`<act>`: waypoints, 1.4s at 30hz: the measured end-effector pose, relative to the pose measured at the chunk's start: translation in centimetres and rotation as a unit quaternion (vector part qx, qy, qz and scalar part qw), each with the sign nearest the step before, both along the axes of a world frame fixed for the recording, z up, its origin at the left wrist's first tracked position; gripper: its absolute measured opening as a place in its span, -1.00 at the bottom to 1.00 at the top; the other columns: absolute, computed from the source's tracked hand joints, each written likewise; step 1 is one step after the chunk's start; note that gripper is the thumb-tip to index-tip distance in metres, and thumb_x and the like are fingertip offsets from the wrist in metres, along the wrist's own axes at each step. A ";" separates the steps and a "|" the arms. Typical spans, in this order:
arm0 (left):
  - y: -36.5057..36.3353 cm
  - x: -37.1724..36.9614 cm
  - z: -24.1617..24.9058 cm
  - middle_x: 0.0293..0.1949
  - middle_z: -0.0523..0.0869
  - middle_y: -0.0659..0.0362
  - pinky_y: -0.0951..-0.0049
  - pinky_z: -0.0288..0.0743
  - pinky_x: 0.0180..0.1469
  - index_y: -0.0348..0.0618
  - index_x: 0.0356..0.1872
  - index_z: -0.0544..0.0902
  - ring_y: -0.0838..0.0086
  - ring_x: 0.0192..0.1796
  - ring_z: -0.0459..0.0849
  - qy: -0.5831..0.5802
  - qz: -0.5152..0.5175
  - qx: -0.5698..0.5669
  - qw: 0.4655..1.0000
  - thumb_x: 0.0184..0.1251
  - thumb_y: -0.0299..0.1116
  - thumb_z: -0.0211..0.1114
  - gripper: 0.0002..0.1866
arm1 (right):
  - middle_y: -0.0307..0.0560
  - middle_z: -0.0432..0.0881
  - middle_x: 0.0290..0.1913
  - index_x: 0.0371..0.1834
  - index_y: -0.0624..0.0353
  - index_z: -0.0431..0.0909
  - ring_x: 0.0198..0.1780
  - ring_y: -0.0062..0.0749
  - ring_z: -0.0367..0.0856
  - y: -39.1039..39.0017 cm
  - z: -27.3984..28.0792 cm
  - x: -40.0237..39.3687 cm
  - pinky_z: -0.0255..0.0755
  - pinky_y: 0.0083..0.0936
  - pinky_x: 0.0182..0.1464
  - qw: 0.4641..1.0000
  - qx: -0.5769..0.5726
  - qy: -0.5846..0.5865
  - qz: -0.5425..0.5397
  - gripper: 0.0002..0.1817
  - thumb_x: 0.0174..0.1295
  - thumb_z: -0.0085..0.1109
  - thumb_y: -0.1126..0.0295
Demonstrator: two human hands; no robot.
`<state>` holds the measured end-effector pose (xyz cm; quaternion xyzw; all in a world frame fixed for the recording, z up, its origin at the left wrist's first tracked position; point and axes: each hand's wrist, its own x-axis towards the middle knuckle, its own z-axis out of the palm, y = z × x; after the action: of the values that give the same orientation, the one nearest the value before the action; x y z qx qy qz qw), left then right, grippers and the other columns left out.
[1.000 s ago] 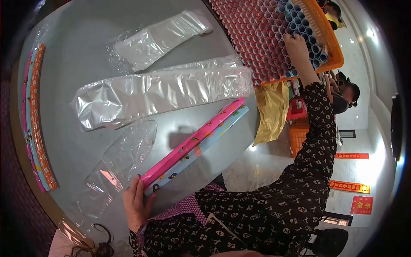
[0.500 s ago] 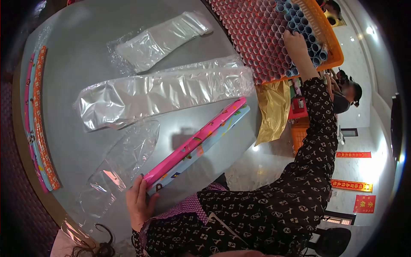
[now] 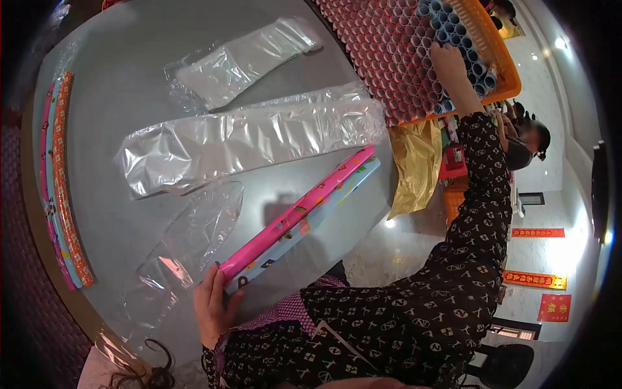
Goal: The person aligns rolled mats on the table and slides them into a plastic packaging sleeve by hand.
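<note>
A pink patterned wrapping-paper roll [image 3: 295, 214] and a light-blue one [image 3: 304, 227] lie side by side, slanting across the table near me. At their near ends is my left hand [image 3: 214, 308], its fingers stretched along the pink roll's end and the thumb apart by the blue roll. My right hand [image 3: 451, 68] reaches into an orange crate [image 3: 512, 68] packed with upright rolls, red-edged [image 3: 389, 58] and blue [image 3: 453, 29]. Its fingers are curled down at the top of a roll there; the fingertips are partly hidden.
Two stacks of clear plastic sleeves, a long one [image 3: 253, 146] and a shorter one [image 3: 249, 61], lie on the grey table [image 3: 123, 84]. A loose clear sleeve [image 3: 194, 240] is nearer. Several wrapped rolls [image 3: 65, 188] line the left edge. Gold wrapping [image 3: 414, 168] hangs below the crate. People sit beyond.
The view has shifted very slightly. Both hands stay in about the same places, the left by the roll ends and the right in the crate.
</note>
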<state>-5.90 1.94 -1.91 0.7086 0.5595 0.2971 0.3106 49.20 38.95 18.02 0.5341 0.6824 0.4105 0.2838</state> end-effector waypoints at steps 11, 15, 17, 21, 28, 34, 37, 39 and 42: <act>0.0 0.0 0.2 0.30 0.53 -0.01 0.21 0.47 0.04 -0.22 0.29 0.48 0.08 0.03 0.59 0.008 -0.003 -0.009 1.000 -0.15 -0.48 0.57 -0.19 | 0.01 0.69 -0.35 -0.23 0.17 0.46 -0.10 -0.16 0.65 -0.2 -0.6 -0.6 0.45 -0.31 0.01 1.000 0.005 0.000 -0.007 -0.81 0.11 0.24 0.48; 0.1 0.0 0.2 0.31 0.51 -0.01 0.20 0.45 0.07 -0.19 0.33 0.44 0.06 0.07 0.58 0.004 -0.007 -0.005 1.000 -0.13 -0.50 0.55 -0.16 | -0.01 0.69 -0.36 -0.24 0.18 0.46 -0.12 -0.20 0.65 -0.8 -0.8 -1.7 0.45 -0.35 0.02 0.998 0.018 -0.041 0.037 -0.87 0.15 0.16 0.50; 0.0 0.1 0.4 0.31 0.51 -0.01 0.20 0.44 0.07 -0.19 0.33 0.44 0.06 0.07 0.58 0.007 -0.006 -0.012 1.000 -0.13 -0.50 0.55 -0.16 | -0.02 0.69 -0.37 -0.25 0.18 0.46 -0.14 -0.21 0.65 -1.3 -0.6 -2.4 0.45 -0.36 0.02 0.997 0.020 -0.022 0.066 -0.88 0.16 0.14 0.50; 0.2 0.3 0.9 0.32 0.49 -0.02 0.18 0.43 0.09 -0.19 0.33 0.43 0.06 0.09 0.57 0.008 -0.006 -0.010 1.000 -0.12 -0.51 0.55 -0.17 | -0.02 0.66 -0.40 -0.28 0.19 0.48 -0.17 -0.17 0.66 -1.3 -0.5 -3.5 0.50 -0.34 -0.06 0.993 0.006 0.010 0.120 -0.90 0.14 0.13 0.50; 0.2 0.4 1.5 0.33 0.49 -0.04 0.18 0.41 0.11 -0.21 0.32 0.43 0.06 0.10 0.56 0.005 -0.011 -0.021 1.000 -0.10 -0.52 0.54 -0.18 | -0.06 0.64 -0.03 0.29 -0.04 0.45 -0.05 -0.11 0.61 -2.1 4.3 1.7 0.50 -0.27 -0.01 0.891 -0.012 0.441 0.110 -0.43 0.16 0.25 0.55; 0.3 1.0 2.5 0.31 0.50 -0.05 0.18 0.41 0.13 -0.26 0.29 0.46 0.06 0.10 0.55 0.017 0.010 -0.030 0.999 -0.02 -0.45 0.52 -0.26 | -0.16 0.47 0.31 0.31 -0.07 0.42 0.35 -0.09 0.38 -3.2 2.6 3.7 0.31 -0.19 0.33 0.962 0.020 0.227 0.148 -0.35 0.08 0.37 0.46; 0.3 1.2 2.7 0.29 0.51 -0.04 0.20 0.42 0.14 -0.27 0.27 0.48 0.07 0.10 0.55 0.026 0.015 -0.038 0.999 0.02 -0.41 0.51 -0.29 | -0.22 0.39 0.39 0.36 -0.05 0.35 0.44 -0.16 0.25 -2.7 1.3 3.5 0.21 -0.19 0.40 0.975 0.046 0.184 0.115 -0.28 0.06 0.40 0.40; 0.2 1.4 2.8 0.28 0.52 -0.03 0.22 0.43 0.16 -0.28 0.26 0.49 0.09 0.11 0.55 0.017 0.029 -0.048 0.998 0.02 -0.42 0.50 -0.31 | -0.22 0.35 0.42 0.39 -0.03 0.31 0.44 -0.15 0.24 -2.2 0.9 3.7 0.22 -0.18 0.40 0.977 0.051 0.166 0.124 -0.24 0.07 0.40 0.39; 0.2 1.6 2.8 0.28 0.53 -0.01 0.23 0.43 0.19 -0.28 0.25 0.50 0.10 0.14 0.55 0.017 0.039 -0.049 0.998 0.02 -0.41 0.51 -0.32 | -0.20 0.36 0.40 0.37 -0.08 0.35 0.43 -0.16 0.26 -1.6 1.3 3.6 0.20 -0.16 0.39 0.982 0.052 0.136 0.124 -0.26 0.06 0.42 0.36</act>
<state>-4.31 2.12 0.93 0.6749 0.6057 0.2693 0.3241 52.77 37.36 19.30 0.5101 0.7534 0.4010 0.1069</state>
